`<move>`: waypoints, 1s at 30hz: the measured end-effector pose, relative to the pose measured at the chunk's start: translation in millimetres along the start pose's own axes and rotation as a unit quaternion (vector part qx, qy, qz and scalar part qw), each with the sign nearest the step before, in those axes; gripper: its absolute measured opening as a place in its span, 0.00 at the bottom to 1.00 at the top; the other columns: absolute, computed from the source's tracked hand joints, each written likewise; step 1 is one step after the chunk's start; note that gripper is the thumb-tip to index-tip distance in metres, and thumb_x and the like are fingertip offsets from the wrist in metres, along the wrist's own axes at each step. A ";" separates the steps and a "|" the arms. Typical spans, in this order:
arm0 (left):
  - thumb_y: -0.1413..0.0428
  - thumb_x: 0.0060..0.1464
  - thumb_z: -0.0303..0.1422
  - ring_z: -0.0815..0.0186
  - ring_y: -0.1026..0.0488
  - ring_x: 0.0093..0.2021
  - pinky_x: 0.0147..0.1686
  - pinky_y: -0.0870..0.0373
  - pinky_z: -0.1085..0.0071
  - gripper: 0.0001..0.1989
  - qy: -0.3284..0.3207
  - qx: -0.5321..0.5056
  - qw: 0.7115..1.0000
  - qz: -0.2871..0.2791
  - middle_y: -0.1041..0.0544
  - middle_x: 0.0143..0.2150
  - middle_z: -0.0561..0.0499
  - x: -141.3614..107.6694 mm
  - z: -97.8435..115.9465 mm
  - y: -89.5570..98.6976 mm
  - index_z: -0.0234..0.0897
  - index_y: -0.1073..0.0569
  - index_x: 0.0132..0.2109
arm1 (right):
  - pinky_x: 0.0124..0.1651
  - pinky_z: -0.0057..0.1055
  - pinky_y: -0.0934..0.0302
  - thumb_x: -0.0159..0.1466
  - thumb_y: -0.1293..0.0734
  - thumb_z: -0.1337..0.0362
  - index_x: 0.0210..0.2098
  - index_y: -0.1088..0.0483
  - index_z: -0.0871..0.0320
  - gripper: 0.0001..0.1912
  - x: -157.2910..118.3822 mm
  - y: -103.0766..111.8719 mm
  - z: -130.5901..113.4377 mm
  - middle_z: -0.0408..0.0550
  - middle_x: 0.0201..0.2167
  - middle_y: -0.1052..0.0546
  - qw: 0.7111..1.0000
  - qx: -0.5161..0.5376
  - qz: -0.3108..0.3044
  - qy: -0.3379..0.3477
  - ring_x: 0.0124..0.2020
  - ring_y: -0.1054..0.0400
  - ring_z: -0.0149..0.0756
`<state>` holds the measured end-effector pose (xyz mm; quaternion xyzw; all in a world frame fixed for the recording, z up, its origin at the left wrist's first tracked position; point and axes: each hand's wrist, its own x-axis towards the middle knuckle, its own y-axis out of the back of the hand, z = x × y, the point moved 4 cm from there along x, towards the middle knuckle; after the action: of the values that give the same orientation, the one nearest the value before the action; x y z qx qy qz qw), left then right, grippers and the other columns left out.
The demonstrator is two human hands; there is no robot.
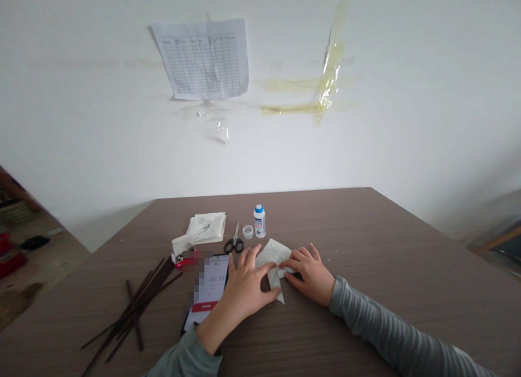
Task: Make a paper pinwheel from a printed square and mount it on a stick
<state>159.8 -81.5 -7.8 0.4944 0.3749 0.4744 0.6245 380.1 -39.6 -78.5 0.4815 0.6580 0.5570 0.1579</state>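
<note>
Clearly, the bottle stands just beyond the folded, printed paper, which lies flat on the table, on the bottle's near side. Near and left of the bottle, the left hand is spread, thumb and forefinger pressing the paper. Near and right of it, the right hand rests bent fingertips on the paper; I cannot tell whether they pinch it. A small clear cup and scissors sit to the bottle's left.
</note>
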 end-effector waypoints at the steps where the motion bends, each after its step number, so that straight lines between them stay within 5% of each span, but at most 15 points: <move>1: 0.18 0.68 0.45 0.24 0.34 0.95 0.91 0.46 0.10 0.31 0.001 0.000 1.000 0.000 0.30 0.96 0.38 0.0 0.3 0.4 0.59 0.07 0.75 | 0.88 0.81 0.31 0.80 0.21 0.57 0.63 0.05 0.33 0.16 0.3 0.3 -0.4 0.53 0.54 0.07 1.000 0.001 -0.002 -0.002 0.63 0.12 0.67; 17: 0.22 0.67 0.37 0.25 0.33 0.94 0.91 0.41 0.13 0.42 0.009 -0.010 1.000 0.010 0.32 0.97 0.39 -1.2 -4.4 -5.9 0.57 0.16 0.85 | 0.87 0.82 0.30 0.76 0.19 0.51 0.59 0.12 0.34 0.14 1.9 13.3 5.0 0.49 0.41 0.09 0.998 0.056 0.002 -0.037 0.53 0.08 0.66; 22: 0.28 0.73 0.33 0.31 0.31 0.94 0.92 0.39 0.16 0.36 0.015 -0.001 1.000 0.021 0.28 0.95 0.37 -2.7 -6.8 -7.3 0.52 0.15 0.84 | 0.87 0.79 0.29 0.79 0.24 0.53 0.60 0.12 0.38 0.13 1.9 14.7 13.7 0.49 0.41 0.09 0.995 0.089 0.015 -0.029 0.50 0.07 0.64; 26: 0.31 0.74 0.31 0.32 0.29 0.93 0.91 0.36 0.17 0.31 0.012 0.007 1.000 0.028 0.26 0.94 0.39 -3.4 -9.8 -9.4 0.52 0.12 0.80 | 0.86 0.75 0.25 0.79 0.26 0.60 0.57 0.10 0.42 0.13 3.0 17.8 19.0 0.55 0.47 0.07 0.996 0.070 0.040 -0.027 0.55 0.07 0.67; 30: 0.32 0.72 0.29 0.27 0.27 0.91 0.89 0.34 0.14 0.33 -0.005 -0.003 0.999 0.043 0.25 0.93 0.39 -3.3 -12.6 -11.4 0.54 0.10 0.79 | 0.85 0.69 0.22 0.78 0.29 0.67 0.62 0.07 0.44 0.22 3.0 17.3 20.3 0.57 0.66 0.05 0.997 0.066 0.030 0.014 0.69 0.09 0.66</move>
<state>149.6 -82.1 -21.7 0.5108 0.3487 0.4991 0.6070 401.6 -26.8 -68.9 0.5029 0.6803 0.5237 0.1000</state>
